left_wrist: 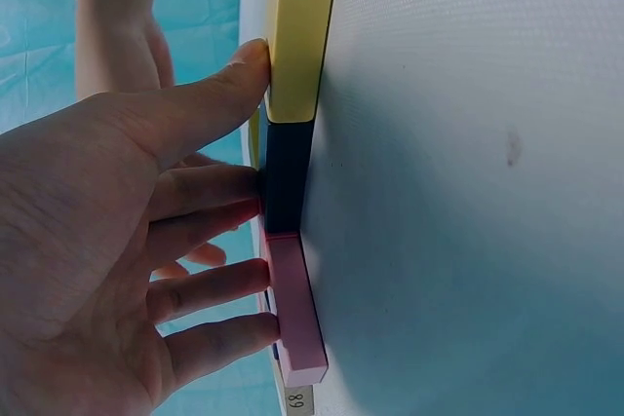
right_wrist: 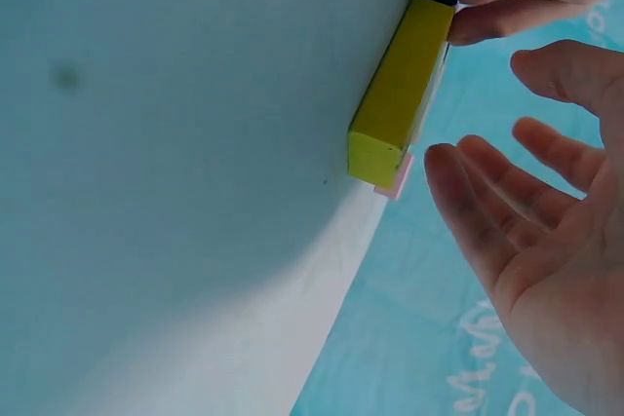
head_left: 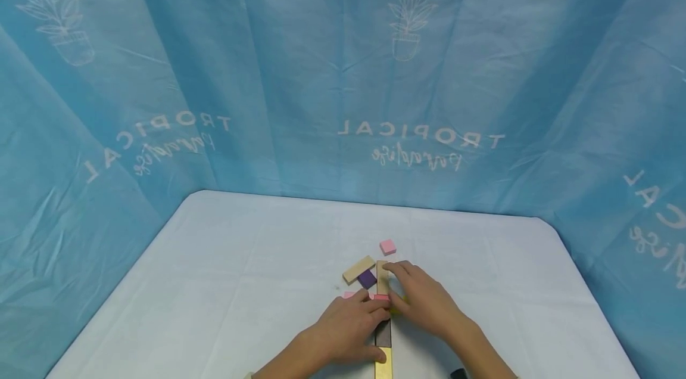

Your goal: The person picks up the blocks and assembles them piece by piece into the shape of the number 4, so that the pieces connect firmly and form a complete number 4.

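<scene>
Straight fingers of my left hand (head_left: 348, 328) touch a line of wooden blocks, its thumb on a yellow block (head_left: 383, 362). Beyond that one come a dark block (head_left: 383, 334), a red-pink block (head_left: 382, 297) and a plain wood block (head_left: 382, 277). In the left wrist view a pink block (left_wrist: 297, 309) lies under two of the fingertips. My right hand (head_left: 426, 298), fingers loosely bent, hovers by the plain wood block with its index fingertip close over it. Another yellow block (right_wrist: 400, 94) shows beside that hand in the right wrist view, mostly hidden in the head view.
Past the hands, a loose plain wood block (head_left: 359, 270) leans in against a purple block (head_left: 367, 279). Farther back lies a small pink block (head_left: 388, 247). A white cloth (head_left: 268, 260) covers the table, and a blue curtain (head_left: 321, 69) hangs behind and at both sides.
</scene>
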{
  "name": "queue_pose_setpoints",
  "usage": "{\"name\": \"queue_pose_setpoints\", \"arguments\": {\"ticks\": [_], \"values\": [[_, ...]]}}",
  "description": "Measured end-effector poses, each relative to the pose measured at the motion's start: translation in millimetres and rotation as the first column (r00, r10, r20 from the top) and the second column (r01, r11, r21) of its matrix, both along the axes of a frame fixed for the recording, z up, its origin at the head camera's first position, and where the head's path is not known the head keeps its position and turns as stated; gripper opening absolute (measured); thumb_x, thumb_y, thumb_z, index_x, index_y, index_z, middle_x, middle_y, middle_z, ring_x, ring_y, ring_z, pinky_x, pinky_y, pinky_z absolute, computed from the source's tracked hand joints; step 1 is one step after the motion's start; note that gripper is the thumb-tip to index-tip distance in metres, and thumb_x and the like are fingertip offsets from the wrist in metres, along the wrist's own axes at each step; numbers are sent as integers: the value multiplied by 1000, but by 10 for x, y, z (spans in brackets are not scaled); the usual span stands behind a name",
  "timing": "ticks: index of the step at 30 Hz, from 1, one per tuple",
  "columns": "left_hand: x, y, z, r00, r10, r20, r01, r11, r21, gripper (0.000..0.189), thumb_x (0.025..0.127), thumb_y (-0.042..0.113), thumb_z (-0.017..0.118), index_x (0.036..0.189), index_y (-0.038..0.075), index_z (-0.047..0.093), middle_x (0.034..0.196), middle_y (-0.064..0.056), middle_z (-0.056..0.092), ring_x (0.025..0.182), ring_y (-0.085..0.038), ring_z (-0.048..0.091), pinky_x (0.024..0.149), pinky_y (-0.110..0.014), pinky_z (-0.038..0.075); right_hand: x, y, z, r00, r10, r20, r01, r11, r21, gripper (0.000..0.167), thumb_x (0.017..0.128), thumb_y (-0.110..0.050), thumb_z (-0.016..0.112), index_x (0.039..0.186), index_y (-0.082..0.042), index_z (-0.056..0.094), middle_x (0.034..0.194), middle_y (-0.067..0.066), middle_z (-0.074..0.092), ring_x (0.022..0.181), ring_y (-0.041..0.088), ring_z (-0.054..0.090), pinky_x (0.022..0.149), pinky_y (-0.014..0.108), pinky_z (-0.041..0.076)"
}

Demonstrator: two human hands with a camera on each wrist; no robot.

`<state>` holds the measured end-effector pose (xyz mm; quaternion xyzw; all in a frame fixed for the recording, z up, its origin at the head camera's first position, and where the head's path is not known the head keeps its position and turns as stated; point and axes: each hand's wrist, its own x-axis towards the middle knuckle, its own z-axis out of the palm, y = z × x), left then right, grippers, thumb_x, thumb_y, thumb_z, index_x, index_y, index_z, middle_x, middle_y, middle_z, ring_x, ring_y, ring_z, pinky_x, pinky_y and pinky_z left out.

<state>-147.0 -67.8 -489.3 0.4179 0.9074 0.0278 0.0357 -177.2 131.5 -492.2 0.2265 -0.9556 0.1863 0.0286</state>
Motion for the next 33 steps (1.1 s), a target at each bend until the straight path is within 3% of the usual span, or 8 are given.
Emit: {"name": "queue_pose_setpoints", "arguments": {"ticks": [5,9,14,17,24,28,33], "values": [[0,2,12,1000,8,27,-8,1000,-3,66,78,68,63,130,27,59,138,17,46,103,-9,44,65,-24,44,93,47,-24,998,-9,59,10,1000,-23,52,89,-33,67,136,-22,47,130,-4,53,119,15,50,94,41,45],[-3,2,16,999,16,47,-16,1000,-8,68,78,68,63,133,28,57,139,19,44,104,-9,44,65,-25,44,138,77,-26,997,32,67,-29,999,-46,50,88,-34,68,133,-24,48,128,-9,52,115,11,50,94,39,45],[2,6,19,999,15,36,-15,1000,-14,68,78,68,62,133,30,56,140,18,44,103,-10,45,65,-26,46,189,109,-23,994,100,31,-98,992,-77,34,85,-38,72,113,-28,57,124,-12,53,111,10,51,93,38,46],[5,6,24,999,17,37,-16,1000,-21,67,78,70,61,132,30,57,139,18,45,102,-10,46,64,-27,46,226,137,-16,989,142,48,-139,988,-72,24,83,-42,72,103,-34,62,130,-10,51,117,12,49,94,40,45],[8,-1,30,999,16,40,-15,1000,-17,72,78,70,60,137,30,52,141,19,43,108,-10,45,65,-28,47,284,213,1,967,212,144,-201,976,-90,29,82,-49,70,110,-42,67,140,-8,46,126,18,44,95,48,43],[7,0,36,998,15,53,-15,1000,-7,71,78,70,60,137,30,53,141,18,44,107,-9,45,67,-27,47,320,226,-5,949,283,137,-272,958,-95,25,83,-49,70,105,-39,69,142,-5,45,128,19,43,94,48,44],[16,-8,32,1000,-2,19,2,1000,11,64,78,69,61,130,32,58,140,17,46,107,-8,46,66,-26,47,362,178,-16,920,374,120,-370,928,-53,20,84,-52,67,101,-42,66,148,0,38,132,24,39,91,49,46]]}}
